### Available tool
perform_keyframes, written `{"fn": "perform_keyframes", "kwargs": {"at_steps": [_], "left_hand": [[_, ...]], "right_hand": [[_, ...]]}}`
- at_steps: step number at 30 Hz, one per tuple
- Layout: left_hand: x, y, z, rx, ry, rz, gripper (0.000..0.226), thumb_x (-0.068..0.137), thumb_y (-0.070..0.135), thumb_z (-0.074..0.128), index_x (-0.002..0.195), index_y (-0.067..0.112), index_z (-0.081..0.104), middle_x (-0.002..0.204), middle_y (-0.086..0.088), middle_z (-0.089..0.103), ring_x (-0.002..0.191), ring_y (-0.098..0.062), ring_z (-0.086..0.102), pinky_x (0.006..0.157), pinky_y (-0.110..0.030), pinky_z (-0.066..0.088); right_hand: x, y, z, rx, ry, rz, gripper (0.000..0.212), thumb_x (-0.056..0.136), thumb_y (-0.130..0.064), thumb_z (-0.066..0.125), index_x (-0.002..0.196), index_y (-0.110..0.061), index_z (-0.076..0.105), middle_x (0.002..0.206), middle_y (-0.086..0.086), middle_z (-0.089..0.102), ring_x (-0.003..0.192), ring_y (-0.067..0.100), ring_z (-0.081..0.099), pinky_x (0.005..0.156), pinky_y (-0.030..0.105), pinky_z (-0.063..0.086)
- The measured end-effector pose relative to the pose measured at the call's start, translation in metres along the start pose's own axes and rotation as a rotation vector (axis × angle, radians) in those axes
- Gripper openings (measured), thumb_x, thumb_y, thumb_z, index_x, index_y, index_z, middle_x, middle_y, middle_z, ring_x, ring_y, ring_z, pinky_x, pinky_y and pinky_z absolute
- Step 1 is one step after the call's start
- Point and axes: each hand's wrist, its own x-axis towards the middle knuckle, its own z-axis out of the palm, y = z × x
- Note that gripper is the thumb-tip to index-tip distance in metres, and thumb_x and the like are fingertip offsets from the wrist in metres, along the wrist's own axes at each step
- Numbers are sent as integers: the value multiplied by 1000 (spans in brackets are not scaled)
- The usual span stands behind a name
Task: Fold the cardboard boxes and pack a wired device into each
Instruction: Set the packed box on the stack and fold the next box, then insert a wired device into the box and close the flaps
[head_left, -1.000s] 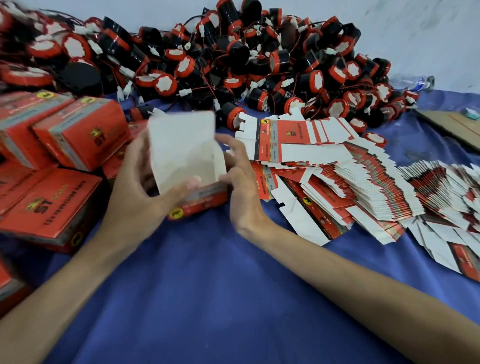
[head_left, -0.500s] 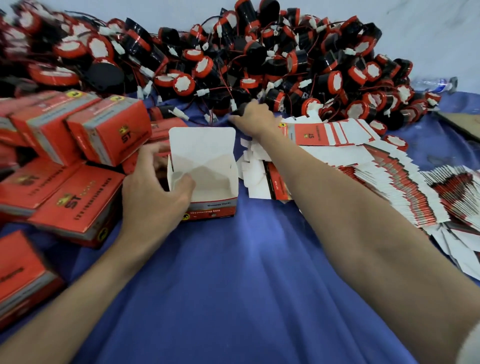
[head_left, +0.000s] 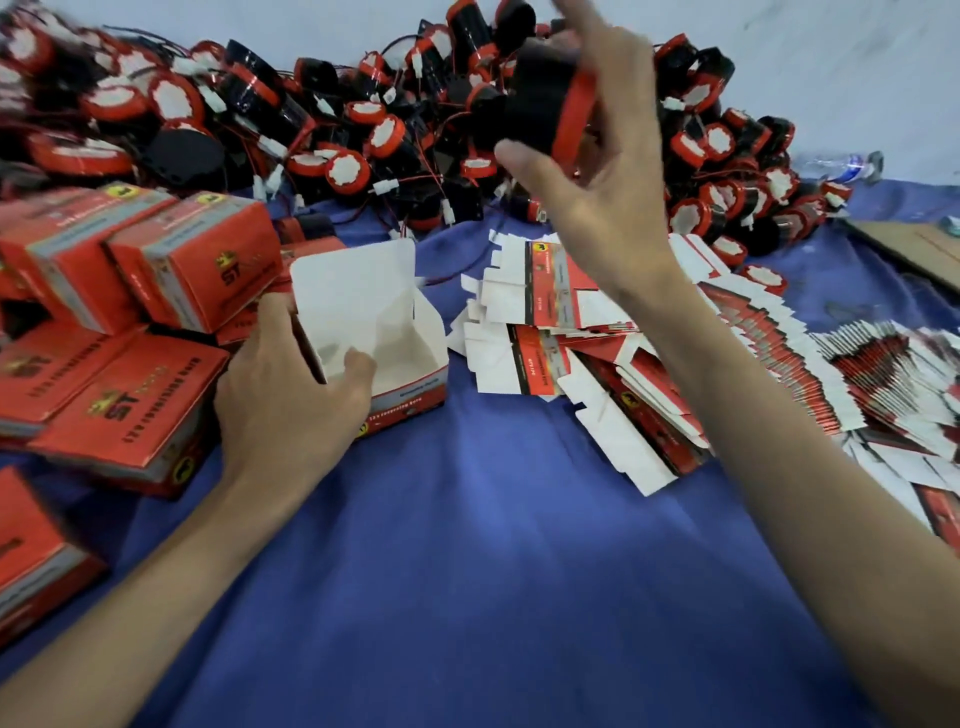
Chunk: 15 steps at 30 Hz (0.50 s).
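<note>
Right hand (head_left: 597, 176): fingers curled round a black round device with a red rim (head_left: 550, 104), high over the pile (head_left: 363, 104).
Left hand (head_left: 280, 400): pinches a wall of the open white cardboard box (head_left: 395, 332) on the blue cloth (head_left: 467, 519).
Feel: device probably hard, chunky; hold its round body.

A blue cloth (head_left: 493, 571) covers the surface below a pale, perhaps marbled wall (head_left: 841, 57)
</note>
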Motion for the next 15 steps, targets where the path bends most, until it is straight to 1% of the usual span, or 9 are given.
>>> {"fn": "perform_keyframes", "kwargs": {"at_steps": [1,3,5,6,8,9,11,13,15], "left_hand": [[0,0,1,-2,-7,-7,32,80,26,63,97,22,36,93,3,52,89,-35,56,69,-36,32],[1,1,1,-11,-23,-22,31,77,34,56,97,23,36,95,5,52,86,-28,52,70,-35,32],[1,0,0,-43,-52,-21,29,76,43,47,96,24,39,95,6,53,84,-21,49,71,-35,34],[1,-1,-1,-81,-72,-8,30,78,46,44,96,22,41,95,5,55,84,-21,50,71,-36,36],[1,-3,-2,-206,-115,23,35,83,43,39,99,13,47,93,0,59,85,-22,54,72,-42,42],[1,-3,-3,-269,-135,23,33,83,35,38,101,10,50,92,-1,60,85,-21,56,73,-43,44],[1,-3,-3,-368,-160,-15,25,83,23,37,99,11,52,85,5,59,78,-9,54,70,-37,43],[2,-2,-2,-471,-194,-73,21,80,20,37,95,19,52,80,16,59,73,2,52,67,-25,43],[3,-1,-2,-589,-223,-96,24,75,16,40,92,27,54,79,20,61,76,3,54,66,-16,43]], "right_hand": [[1,-6,-5,-16,-31,-32,66,80,-4,74,131,12,35,125,24,44,121,36,48,96,50,47],[-1,-17,-7,-85,-164,-141,65,76,-9,76,124,15,41,123,24,53,119,35,53,101,48,45],[-8,-28,1,-142,-369,-287,56,76,-13,79,120,12,54,118,25,55,115,31,54,104,37,43],[-13,-32,8,-144,-488,-318,57,75,-13,80,123,7,56,117,26,53,113,28,51,102,30,43],[-25,-37,22,-148,-723,-276,64,77,-12,79,133,-1,52,120,22,47,106,16,44,93,23,43],[-29,-37,28,-164,-789,-246,66,79,-14,77,138,-4,47,123,19,45,101,11,42,87,22,44],[-33,-33,34,-207,-802,-210,67,84,-20,72,142,-8,41,128,15,43,99,12,45,79,26,45],[-31,-29,35,-273,-791,-203,65,86,-28,69,142,-11,41,131,12,42,99,16,51,72,26,41],[-32,-27,38,-377,-806,-215,67,84,-34,70,141,-13,41,133,9,43,98,22,55,68,28,41]]}}
